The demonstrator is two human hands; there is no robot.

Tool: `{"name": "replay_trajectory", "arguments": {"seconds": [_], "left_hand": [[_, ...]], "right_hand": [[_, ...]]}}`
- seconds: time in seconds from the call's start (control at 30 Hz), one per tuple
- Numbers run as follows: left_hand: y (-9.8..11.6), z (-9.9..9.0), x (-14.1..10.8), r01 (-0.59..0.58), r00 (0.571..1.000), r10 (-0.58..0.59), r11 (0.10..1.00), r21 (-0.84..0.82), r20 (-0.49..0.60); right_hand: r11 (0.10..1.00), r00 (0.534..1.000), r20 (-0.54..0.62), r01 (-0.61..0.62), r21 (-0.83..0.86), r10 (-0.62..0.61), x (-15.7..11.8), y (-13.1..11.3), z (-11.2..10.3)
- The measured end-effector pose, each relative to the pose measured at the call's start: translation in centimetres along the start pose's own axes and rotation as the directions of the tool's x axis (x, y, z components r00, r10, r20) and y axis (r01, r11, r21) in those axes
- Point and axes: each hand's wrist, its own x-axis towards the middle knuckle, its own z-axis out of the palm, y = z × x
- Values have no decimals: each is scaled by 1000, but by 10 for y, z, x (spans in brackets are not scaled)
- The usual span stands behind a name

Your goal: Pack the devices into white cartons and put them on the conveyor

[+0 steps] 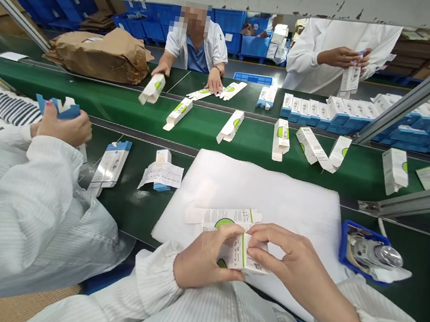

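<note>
A small white carton [243, 253] with a green stripe sits between my two hands, low over the white foam sheet [276, 188]. My left hand [207, 256] grips it from the left, thumb below and fingers on top. From the right, my right hand [286, 250] pinches the carton's near end with thumb and fingertips. Behind it on the foam lies a flattened white carton [226, 218] with a green circle; my hands hide part of it.
White cartons [231, 125] lie spaced along the green conveyor [125, 107]. A blue tray [342, 253] holds a clear bottle at right. To the left, a co-worker's hand [66, 128] holds a blue carton. A folded paper [163, 174] rests nearby. Two people work opposite. A metal strut [423, 198] slants at right.
</note>
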Motion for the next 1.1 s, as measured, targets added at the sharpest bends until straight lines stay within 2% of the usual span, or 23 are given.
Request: {"name": "replay_trajectory", "arguments": {"seconds": [0.17, 0.27, 0.37, 0.47, 0.57, 0.63, 0.7, 0.73, 0.77, 0.8, 0.87, 0.9, 0.97, 1.03, 1.07, 1.1], "left_hand": [[-8, 1, 7, 25, 1000, -26, 999, 25, 17], [-9, -1, 12, 72, 995, -73, 997, 22, 64], [-9, -7, 19, 104, 992, -93, 985, -135, 80], [-17, -17, 33, 162, 987, -150, 929, -331, 64], [-41, -39, 66, 258, 950, -307, 866, -428, -48], [-62, -66, 104, 339, 882, -445, 829, -445, -156], [-81, -102, 150, 422, 810, -528, 827, -371, -255], [-87, -122, 174, 441, 793, -518, 851, -285, -322], [-92, -141, 197, 440, 810, -470, 883, -166, -350], [-95, -160, 216, 471, 799, -449, 881, -47, -400], [-96, -185, 240, 547, 765, -450, 832, 94, -461], [-96, -190, 244, 570, 753, -451, 811, 133, -480], [-96, -180, 231, 572, 762, -441, 802, 173, -473], [-97, -146, 197, 518, 828, -412, 822, 236, -381], [-98, -123, 173, 477, 868, -402, 838, 264, -291], [-99, -99, 148, 352, 936, -337, 873, 337, -104]], "right_hand": [[998, 999, -21, 45, -32, -46, 4, 12, -4], [999, 1000, 10, -2, -43, 3, 7, 16, -9], [984, 997, 23, -80, 157, 77, 12, 24, -16], [908, 983, -94, -106, 405, 157, 19, 46, -21], [890, 939, -196, -182, 418, 284, 28, 84, -9], [907, 910, -210, -286, 308, 358, 35, 112, 10], [941, 917, -211, -326, 94, 339, 43, 134, 31], [947, 928, -225, -317, -47, 299, 46, 142, 40], [936, 940, -227, -300, -187, 256, 48, 148, 47], [905, 949, -228, -283, -317, 217, 51, 152, 53], [820, 963, -198, -261, -510, 184, 54, 156, 56], [783, 966, -180, -258, -566, 188, 55, 157, 55], [751, 968, -135, -250, -611, 212, 57, 158, 47], [768, 965, -102, -256, -587, 243, 60, 159, 36], [789, 962, -92, -265, -554, 259, 62, 159, 30], [818, 959, -78, -274, -506, 273, 64, 159, 24]]}}
